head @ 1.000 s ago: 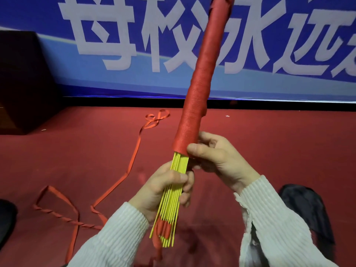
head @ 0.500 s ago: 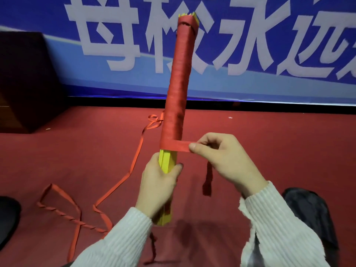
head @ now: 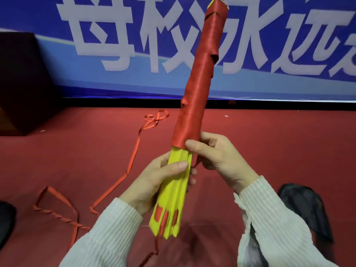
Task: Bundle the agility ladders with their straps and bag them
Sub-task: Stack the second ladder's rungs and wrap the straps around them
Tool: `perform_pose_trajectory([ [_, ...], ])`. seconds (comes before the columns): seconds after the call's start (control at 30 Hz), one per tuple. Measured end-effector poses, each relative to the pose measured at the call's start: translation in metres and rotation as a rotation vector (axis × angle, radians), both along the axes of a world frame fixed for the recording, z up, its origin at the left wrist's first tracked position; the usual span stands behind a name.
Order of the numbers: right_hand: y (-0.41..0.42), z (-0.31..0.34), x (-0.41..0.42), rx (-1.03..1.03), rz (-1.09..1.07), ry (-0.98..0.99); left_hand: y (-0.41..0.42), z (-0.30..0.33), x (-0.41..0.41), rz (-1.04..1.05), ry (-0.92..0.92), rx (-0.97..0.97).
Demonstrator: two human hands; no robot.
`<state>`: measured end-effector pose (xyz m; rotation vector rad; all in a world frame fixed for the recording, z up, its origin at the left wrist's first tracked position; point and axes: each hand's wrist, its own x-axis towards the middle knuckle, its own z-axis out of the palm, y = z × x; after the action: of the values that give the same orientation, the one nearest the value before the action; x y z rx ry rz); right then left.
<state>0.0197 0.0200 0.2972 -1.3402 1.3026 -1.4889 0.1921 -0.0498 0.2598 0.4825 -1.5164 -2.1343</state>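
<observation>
A bundle of yellow ladder rungs (head: 173, 193) stands tilted in front of me, its upper part tightly wound in red strap (head: 198, 87). My left hand (head: 154, 182) grips the bare yellow part near the bottom. My right hand (head: 215, 157) pinches the strap at the lower edge of the wrapping, thumb on the front. A loose length of red strap (head: 133, 157) trails over the red floor to the left. A dark bag (head: 308, 209) lies on the floor at the right.
The red carpeted floor (head: 269, 135) ends at a blue banner wall (head: 115, 78) with white characters. A dark box (head: 21, 81) stands at the far left. Another dark object (head: 5, 218) shows at the left edge.
The right hand has brought the strap back against the bundle after pulling it out sideways. The bundle has turned and now leans to the right, with the flat yellow faces toward me.
</observation>
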Motion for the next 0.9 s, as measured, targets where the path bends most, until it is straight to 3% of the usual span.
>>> perform_pose_trajectory([
  [0.07,-0.004,-0.004,0.000,-0.006,-0.196,0.178,-0.001,0.000,-0.006,0.175,-0.218,-0.343],
  [0.17,-0.007,-0.011,0.010,0.167,-0.411,0.538,0.005,-0.018,-0.018,0.534,-0.498,-0.783],
  [0.23,-0.003,-0.008,0.010,0.263,-0.468,0.707,0.004,-0.028,-0.020,0.662,-0.571,-0.834],
  [0.33,0.003,0.004,0.007,0.075,-0.400,0.565,-0.002,-0.029,-0.017,0.738,-0.673,-0.846],
  [0.47,0.003,0.012,0.004,-0.046,-0.367,0.466,-0.010,-0.028,-0.012,0.670,-0.553,-0.687],
  [0.73,-0.003,0.005,0.002,-0.072,-0.339,0.186,0.010,-0.005,-0.016,0.401,-0.005,-0.171],
  [0.83,0.000,0.005,0.005,0.073,-0.066,-0.011,0.017,-0.003,-0.012,0.127,0.123,0.022],
  [0.9,0.004,0.008,0.011,0.009,0.077,-0.081,0.018,-0.001,-0.006,-0.032,0.159,0.113],
])
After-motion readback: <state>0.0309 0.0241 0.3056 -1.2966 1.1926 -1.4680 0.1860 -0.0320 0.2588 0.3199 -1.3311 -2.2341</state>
